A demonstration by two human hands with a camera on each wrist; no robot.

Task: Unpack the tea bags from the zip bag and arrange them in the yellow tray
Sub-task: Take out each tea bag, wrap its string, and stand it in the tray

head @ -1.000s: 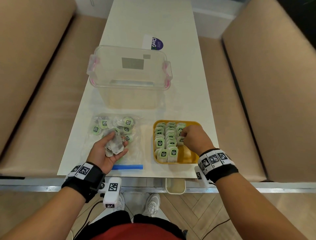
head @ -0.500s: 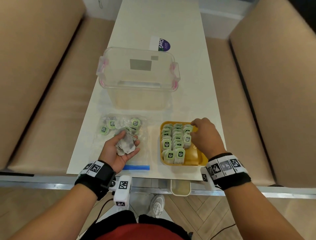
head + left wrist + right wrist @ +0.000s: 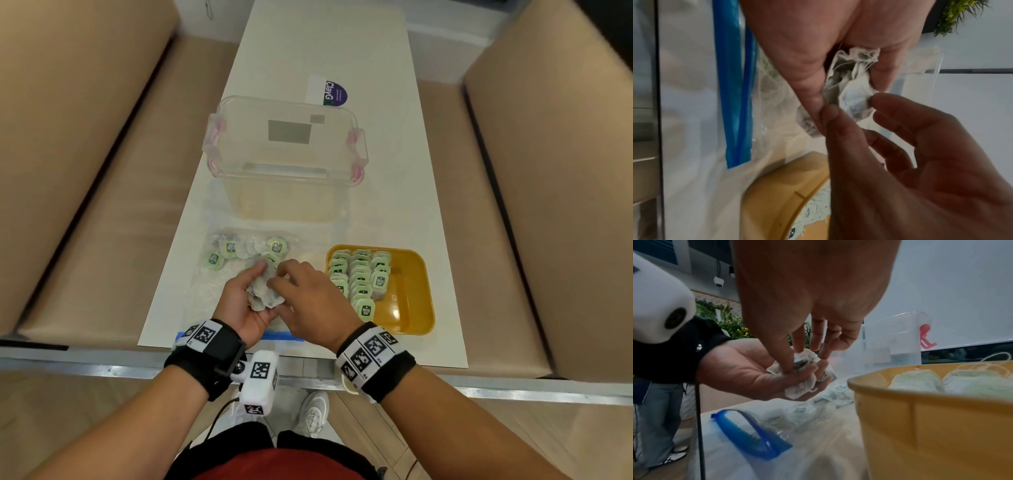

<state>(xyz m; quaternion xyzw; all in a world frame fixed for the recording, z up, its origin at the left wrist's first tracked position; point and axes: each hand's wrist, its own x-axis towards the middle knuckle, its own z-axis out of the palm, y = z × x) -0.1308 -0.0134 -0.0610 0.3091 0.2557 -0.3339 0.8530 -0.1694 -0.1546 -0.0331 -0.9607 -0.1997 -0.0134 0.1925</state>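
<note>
right hand point(image 3: 310, 299): off the yellow tray point(image 3: 416, 291), now over the left palm; thumb and fingertips point(image 3: 876, 99) closing on one tea bag of the clump, pinch looks begun, not confirmed.
left hand point(image 3: 245, 301): palm up above the zip bag, near the front edge of the bench point(image 3: 394, 212); fingers curled round a clump of tea bags point(image 3: 263, 294), grip closed on it.
zip bag point(image 3: 219, 274): flat at the front-left of the bench, blue zip strip point(image 3: 754, 441) along the front edge; several green-tagged bags left inside toward its far end.
tray state: front-right of the bench; three rows of bags along its left part, third row short, right part bare.
meaning: next bag being drawn from the handful; likely goes to the short third row. Task partway.
vs 0.5 s ago: right hand then at the tray's far right, by the third row; now across at the left palm. Left hand and clump about where they were.
risk: strings tangled in the clump, could drag a second bag out.
</note>
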